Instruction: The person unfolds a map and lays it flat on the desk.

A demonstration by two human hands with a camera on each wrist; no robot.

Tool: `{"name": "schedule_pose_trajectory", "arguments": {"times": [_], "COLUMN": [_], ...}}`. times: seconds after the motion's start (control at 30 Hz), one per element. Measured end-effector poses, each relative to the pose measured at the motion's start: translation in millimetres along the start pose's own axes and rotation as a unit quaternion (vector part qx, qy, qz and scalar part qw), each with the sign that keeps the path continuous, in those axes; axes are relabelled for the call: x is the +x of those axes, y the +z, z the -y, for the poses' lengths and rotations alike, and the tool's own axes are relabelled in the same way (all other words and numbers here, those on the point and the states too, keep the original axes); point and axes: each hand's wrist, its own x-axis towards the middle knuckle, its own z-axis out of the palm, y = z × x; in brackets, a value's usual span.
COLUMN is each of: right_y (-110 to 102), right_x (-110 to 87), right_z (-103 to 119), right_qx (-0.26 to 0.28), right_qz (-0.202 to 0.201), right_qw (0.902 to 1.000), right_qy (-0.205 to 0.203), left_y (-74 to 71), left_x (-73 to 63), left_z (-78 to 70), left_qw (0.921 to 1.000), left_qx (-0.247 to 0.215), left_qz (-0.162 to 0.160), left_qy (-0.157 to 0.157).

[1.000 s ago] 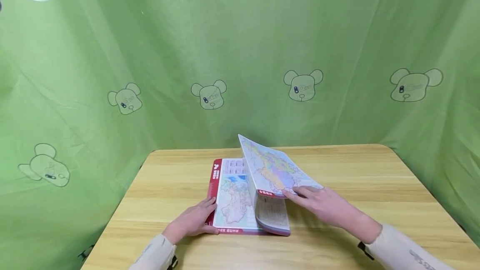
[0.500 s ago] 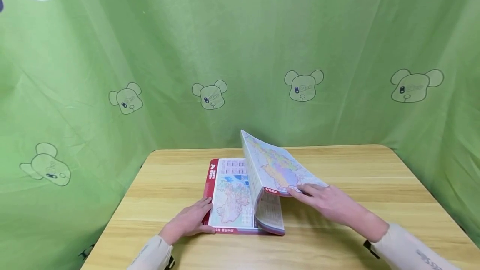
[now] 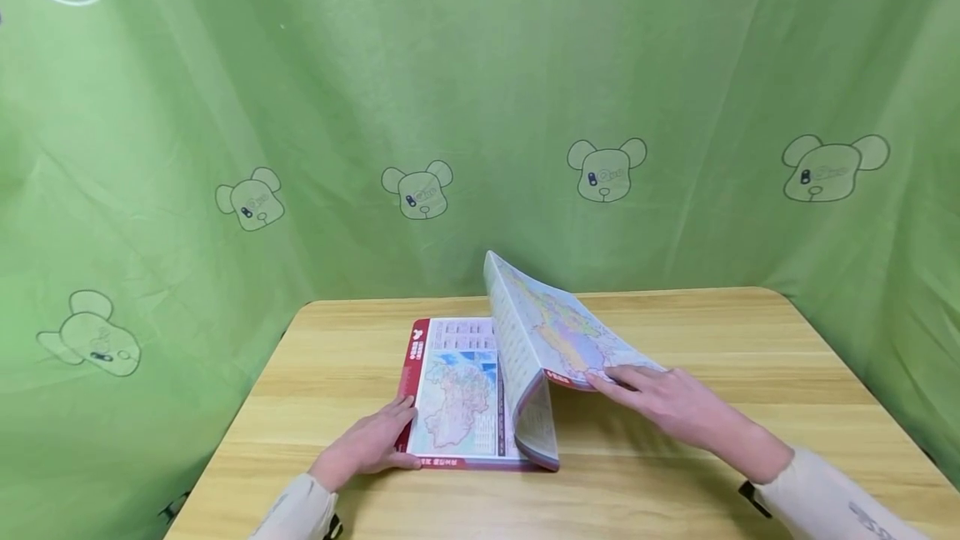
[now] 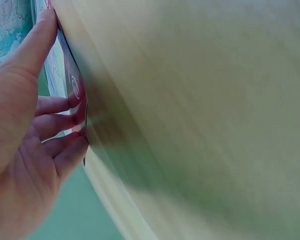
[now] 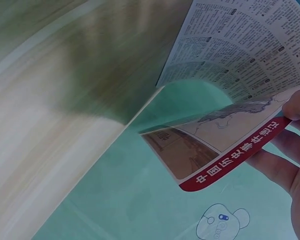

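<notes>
A folded map point(image 3: 459, 407) with red borders lies partly unfolded on the table. Its left panel is flat, and the right part bends up into a curved fold. My left hand point(image 3: 369, 440) rests at the left edge, fingertips on the red border and thumb at the front corner; the left wrist view shows these fingers point(image 4: 55, 117) along the thin edge. My right hand point(image 3: 667, 402) pinches the front edge of the raised panel point(image 3: 570, 327). In the right wrist view, the thumb and fingers lie on opposite sides of that red-bordered panel point(image 5: 230, 162), with a printed text panel point(image 5: 230, 47) behind.
The wooden table point(image 3: 330, 357) carries the map near its middle. A green curtain point(image 3: 510, 90) printed with bear heads hangs behind the table and at both sides. In the head view the map's raised corner stands up in front of the curtain at the table's back edge.
The map's left panel and my left hand have slid left. My right hand has moved right with the raised panel, whose top corner stands higher, and more of the flat map panel shows.
</notes>
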Motion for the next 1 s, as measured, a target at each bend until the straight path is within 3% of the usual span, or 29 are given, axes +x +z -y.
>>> {"name": "schedule_pose_trajectory", "arguments": {"times": [0.7,1.0], "right_y": [-3,-4], "right_x": [-13.5,-18.3], "right_z": [-9,-11], "right_qx": [0.004,-0.003], "right_qz": [-0.005,-0.005], "right_qw": [0.9998,0.9997], "right_qy": [0.018,0.025], "left_y": [-6.2,-7.4], "left_x": [-11.0,-14.1], "left_z": [11.8,13.6], "left_qw": [0.9986,0.9978], "left_qx": [-0.037,-0.044], "left_qz": [0.025,0.019], "left_qy": [-0.030,-0.047]}}
